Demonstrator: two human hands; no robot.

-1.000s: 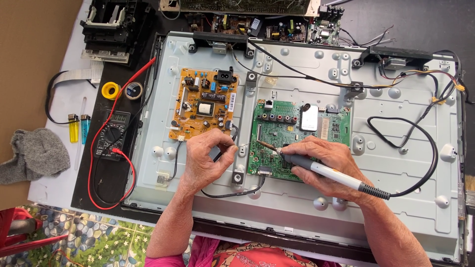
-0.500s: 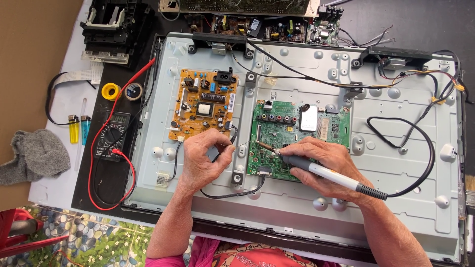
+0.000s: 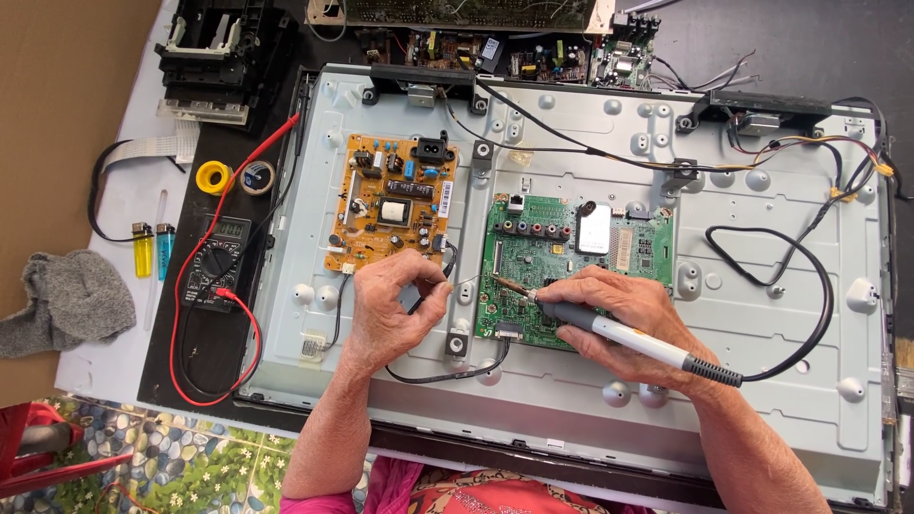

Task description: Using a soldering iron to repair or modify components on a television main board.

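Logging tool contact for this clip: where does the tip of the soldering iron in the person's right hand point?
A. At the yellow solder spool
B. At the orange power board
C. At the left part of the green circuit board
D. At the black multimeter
C: the right hand grips the soldering iron, whose tip lies over the left part of the green circuit board, away from the orange power board.

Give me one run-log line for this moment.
right hand: holds soldering iron, tip on green circuit board | left hand: pinches thin solder wire | multimeter: left of panel
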